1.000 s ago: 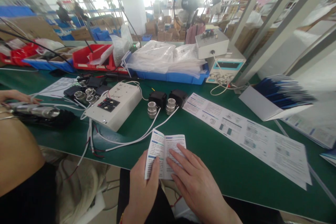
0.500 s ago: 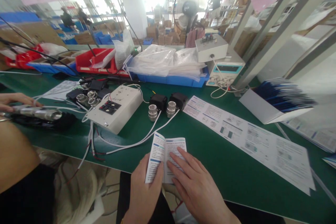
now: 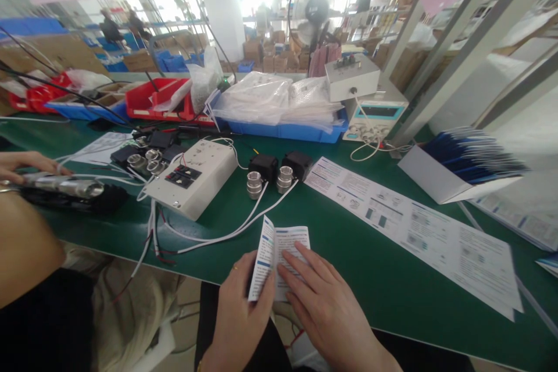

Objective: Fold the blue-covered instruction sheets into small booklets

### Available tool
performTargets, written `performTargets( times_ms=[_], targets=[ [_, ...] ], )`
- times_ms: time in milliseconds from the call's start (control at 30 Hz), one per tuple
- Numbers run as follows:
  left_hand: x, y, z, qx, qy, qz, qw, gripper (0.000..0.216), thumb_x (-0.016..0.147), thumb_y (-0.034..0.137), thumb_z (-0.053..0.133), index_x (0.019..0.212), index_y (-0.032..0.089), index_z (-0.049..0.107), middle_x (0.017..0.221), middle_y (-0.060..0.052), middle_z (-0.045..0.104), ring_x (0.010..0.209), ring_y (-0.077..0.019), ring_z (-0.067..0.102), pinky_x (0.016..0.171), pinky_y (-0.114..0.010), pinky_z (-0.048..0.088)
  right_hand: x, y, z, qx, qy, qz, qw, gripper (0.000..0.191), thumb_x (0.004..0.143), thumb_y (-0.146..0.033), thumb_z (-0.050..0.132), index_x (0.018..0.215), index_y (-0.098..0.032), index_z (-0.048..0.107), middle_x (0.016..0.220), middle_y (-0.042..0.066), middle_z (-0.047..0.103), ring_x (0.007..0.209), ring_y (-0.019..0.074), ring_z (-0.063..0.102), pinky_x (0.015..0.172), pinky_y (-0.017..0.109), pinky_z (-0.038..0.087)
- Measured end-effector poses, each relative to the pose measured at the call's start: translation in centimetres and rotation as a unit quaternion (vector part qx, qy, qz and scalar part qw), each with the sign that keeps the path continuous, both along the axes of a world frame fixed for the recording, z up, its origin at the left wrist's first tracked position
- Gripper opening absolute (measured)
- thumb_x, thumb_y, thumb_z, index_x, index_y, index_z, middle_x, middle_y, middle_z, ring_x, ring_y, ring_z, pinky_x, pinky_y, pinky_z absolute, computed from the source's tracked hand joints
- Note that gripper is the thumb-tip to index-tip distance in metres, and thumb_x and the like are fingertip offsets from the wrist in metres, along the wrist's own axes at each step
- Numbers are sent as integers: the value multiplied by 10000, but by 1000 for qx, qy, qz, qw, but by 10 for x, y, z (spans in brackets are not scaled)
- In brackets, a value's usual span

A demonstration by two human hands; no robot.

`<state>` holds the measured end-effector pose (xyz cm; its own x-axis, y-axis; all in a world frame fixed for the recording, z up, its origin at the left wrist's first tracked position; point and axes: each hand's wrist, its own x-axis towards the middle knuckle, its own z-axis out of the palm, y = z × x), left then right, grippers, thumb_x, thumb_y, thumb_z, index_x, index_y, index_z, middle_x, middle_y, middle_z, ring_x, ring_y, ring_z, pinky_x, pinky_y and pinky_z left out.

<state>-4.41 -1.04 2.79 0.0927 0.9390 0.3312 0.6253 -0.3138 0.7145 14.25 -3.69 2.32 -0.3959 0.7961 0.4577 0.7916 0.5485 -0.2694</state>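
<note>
A small folded leaflet [image 3: 285, 244] with blue print lies at the near edge of the green table [image 3: 375, 279]. My left hand [image 3: 238, 317] grips its left flap and lifts it up along the crease. My right hand [image 3: 325, 308] lies flat with fingers stretched out, pressing the right part of the leaflet onto the table. Just beyond the leaflet, white cables run to two black parts with metal fittings [image 3: 272, 171].
A long unfolded sheet [image 3: 418, 229] lies to the right, beside an open box of blue booklets [image 3: 462, 165]. A white control box [image 3: 192, 177] stands to the left. Another person's arm [image 3: 26, 232] and hand are at far left. Red and blue bins line the back.
My left hand has raised the leaflet's left flap further toward upright. My right hand stays pressed on the right part.
</note>
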Motion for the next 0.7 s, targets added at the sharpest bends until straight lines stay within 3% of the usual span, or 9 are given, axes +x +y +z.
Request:
performTargets(
  times_ms=[433, 567, 633, 700],
  targets=[
    [-3, -3, -19, 23, 77, -43, 996, 383, 863, 221, 604, 1246, 212, 618, 1183, -90, 732, 1073, -253, 724, 936, -459, 633, 1, 1, 3, 10, -19, -6, 1000, 397, 979, -94, 434, 1297, -164, 660, 1396, 57, 617, 1376, 303, 490, 1013, 477, 584],
    [-3, -1, -25, -3, 88, -77, 993, 448, 890, 205, 582, 1334, 263, 596, 1282, -85, 697, 1222, -290, 652, 1067, -552, 557, 5, -5, -10, 51, -19, 8, 998, 402, 978, -115, 439, 1304, -196, 660, 1416, 38, 605, 1402, 264, 460, 1008, 409, 587],
    [-2, -6, -18, -55, 98, -143, 983, 489, 910, 222, 590, 1395, 276, 560, 1379, -115, 644, 1304, -324, 590, 1136, -617, 477, -10, 11, -21, 94, 38, 10, 995, 363, 1006, -181, 471, 1317, -241, 645, 1406, 39, 609, 1397, 252, 459, 1019, 413, 568],
    [1, -16, -6, -97, 119, -196, 969, 421, 929, 298, 646, 1347, 313, 594, 1419, -128, 612, 1320, -334, 559, 1119, -619, 473, -52, 51, -25, 113, 133, 3, 985, 354, 1026, -343, 595, 1371, -262, 591, 1429, 72, 570, 1353, 292, 490, 1082, 518, 493]
  ],
)
